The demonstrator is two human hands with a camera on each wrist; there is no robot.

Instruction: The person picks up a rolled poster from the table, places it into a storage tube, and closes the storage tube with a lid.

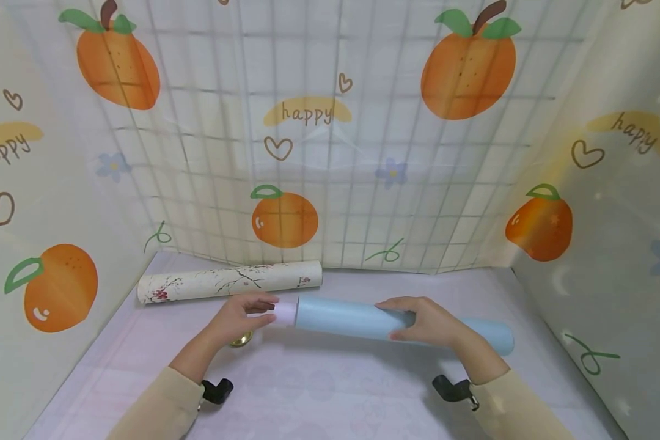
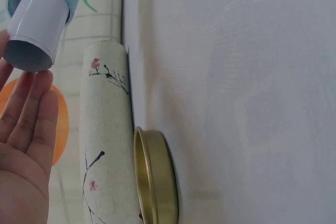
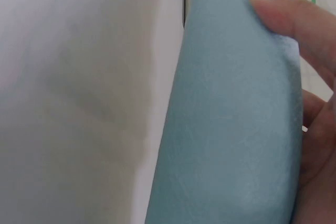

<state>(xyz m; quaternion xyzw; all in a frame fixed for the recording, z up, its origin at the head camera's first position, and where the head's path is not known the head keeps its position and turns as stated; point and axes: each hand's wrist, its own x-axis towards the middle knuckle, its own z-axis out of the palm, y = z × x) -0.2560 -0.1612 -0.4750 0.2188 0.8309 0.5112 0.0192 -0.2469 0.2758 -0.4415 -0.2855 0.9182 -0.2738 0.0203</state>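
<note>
A long light-blue tube (image 1: 341, 316) is held slantwise over the table, its right end lower in the head view. My right hand (image 1: 431, 321) grips it around the middle, the thumb on the near side and fingers over the top. From the tube's left end sticks out a white rolled sheet (image 2: 41, 19), hollow at its open end. The thumb and fingertips of my left hand (image 1: 243, 318) pinch that end; in the left wrist view the fingers lie along its rim. How far the roll reaches inside the tube is hidden.
A cream roll with a blossom-branch print (image 1: 198, 286) lies along the back left of the table. Near my left wrist sits a shallow round gold lid (image 2: 160, 174), partly covered by that hand in the head view. Fruit-patterned sheets (image 1: 341, 165) wall the table's back and sides.
</note>
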